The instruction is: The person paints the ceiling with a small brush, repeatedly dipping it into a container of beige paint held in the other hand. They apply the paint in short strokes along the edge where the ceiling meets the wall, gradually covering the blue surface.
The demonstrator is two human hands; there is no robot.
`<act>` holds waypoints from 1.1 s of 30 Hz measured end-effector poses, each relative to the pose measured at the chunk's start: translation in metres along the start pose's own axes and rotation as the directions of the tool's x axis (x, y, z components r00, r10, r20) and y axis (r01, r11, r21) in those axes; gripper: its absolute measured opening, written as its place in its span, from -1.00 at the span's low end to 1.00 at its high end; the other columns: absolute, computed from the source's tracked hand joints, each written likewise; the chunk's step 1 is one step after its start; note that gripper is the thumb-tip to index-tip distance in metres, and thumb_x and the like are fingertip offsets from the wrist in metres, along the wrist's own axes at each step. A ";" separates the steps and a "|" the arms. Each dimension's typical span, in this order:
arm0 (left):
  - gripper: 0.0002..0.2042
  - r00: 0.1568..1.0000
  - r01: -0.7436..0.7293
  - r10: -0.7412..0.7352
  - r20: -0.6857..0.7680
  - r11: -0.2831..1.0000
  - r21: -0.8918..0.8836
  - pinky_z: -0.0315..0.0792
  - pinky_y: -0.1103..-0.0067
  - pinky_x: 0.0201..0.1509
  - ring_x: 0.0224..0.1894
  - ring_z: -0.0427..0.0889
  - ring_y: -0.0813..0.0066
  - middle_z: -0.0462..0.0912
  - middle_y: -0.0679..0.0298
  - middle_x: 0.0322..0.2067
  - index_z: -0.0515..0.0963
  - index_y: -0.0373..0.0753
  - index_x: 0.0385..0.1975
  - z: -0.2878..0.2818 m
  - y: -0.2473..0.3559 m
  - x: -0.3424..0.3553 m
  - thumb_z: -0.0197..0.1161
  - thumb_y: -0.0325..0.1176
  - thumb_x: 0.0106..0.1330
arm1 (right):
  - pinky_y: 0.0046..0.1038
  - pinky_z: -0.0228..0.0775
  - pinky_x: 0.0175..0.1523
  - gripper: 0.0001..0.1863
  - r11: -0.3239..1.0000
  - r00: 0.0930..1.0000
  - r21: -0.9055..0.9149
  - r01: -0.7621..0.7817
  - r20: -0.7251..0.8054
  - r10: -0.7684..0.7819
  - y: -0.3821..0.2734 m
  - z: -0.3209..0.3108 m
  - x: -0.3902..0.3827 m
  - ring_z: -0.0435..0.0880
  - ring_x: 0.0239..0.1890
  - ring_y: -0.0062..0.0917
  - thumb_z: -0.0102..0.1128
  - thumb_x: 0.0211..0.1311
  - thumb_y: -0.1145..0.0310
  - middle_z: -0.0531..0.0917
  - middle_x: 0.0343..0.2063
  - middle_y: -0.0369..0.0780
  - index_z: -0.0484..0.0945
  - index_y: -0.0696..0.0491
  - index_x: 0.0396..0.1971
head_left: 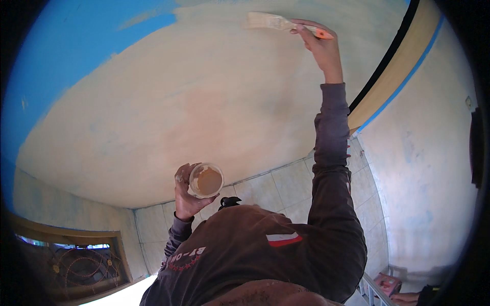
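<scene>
A paintbrush (270,22) with pale, paint-coated bristles lies against the wall (153,92) at the upper right. My right hand (320,43) is closed around its handle, whose end is orange, with that arm stretched far up. Beige paint covers most of this wall, and bright blue still shows at the upper left. Lower down, in front of my chest, my left hand (187,186) grips a round, clear tub (209,178) from its side. Light brown paint sits inside the tub, and smears mark its rim and my fingers.
A wooden frame (393,66) with a dark edge runs down the right side. Pale tiles (286,183) cover the lower wall. At the lower left is a window with an ornate grille (84,265). A metal ladder (375,290), a red object (388,283) and another person's arm (408,297) are at the lower right.
</scene>
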State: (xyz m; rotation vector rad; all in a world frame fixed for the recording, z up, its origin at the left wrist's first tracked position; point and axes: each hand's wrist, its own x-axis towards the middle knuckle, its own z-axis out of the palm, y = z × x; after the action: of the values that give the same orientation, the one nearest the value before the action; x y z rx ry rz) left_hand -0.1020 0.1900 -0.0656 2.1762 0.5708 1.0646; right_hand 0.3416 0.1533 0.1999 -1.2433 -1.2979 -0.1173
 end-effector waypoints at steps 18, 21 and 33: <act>0.11 0.997 0.080 -0.081 -0.010 0.996 -0.026 0.46 0.28 0.36 0.28 0.52 0.16 0.44 0.01 0.28 0.04 -0.30 0.37 0.006 0.004 -0.005 0.75 -0.24 -0.13 | -0.48 0.46 -0.41 -0.81 0.799 0.674 -0.534 0.277 -0.484 -0.558 0.026 -0.063 0.004 0.59 -0.53 -0.58 0.40 0.25 0.34 0.80 -0.34 -0.22 0.77 0.06 -0.19; 0.12 0.992 0.109 -0.117 -0.043 0.980 -0.165 0.50 0.28 0.35 0.28 0.51 0.17 0.37 0.04 0.30 0.09 -0.28 0.39 0.012 -0.002 -0.009 0.76 -0.18 -0.15 | -0.36 0.54 -0.34 -0.84 0.555 0.604 -0.773 0.307 -0.293 -0.741 0.001 -0.026 0.012 0.67 -0.46 -0.38 0.37 0.25 0.38 0.77 -0.37 -0.16 0.76 0.09 -0.22; 0.07 0.980 0.171 -0.188 -0.067 0.964 -0.201 0.45 0.29 0.36 0.31 0.46 0.19 0.41 0.06 0.26 0.13 -0.29 0.37 0.015 -0.002 -0.010 0.74 -0.25 -0.14 | -0.33 0.58 -0.28 -0.82 0.583 0.742 -0.692 0.425 -0.102 -0.662 -0.042 0.079 -0.003 0.67 -0.36 -0.27 0.40 0.14 0.42 0.72 -0.43 -0.17 0.74 0.00 -0.22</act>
State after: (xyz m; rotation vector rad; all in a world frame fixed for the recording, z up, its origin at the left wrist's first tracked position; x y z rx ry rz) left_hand -0.0963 0.1795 -0.0792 1.8793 0.6602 1.0717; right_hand 0.2608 0.1924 0.2059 -1.2229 -1.3219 -1.2951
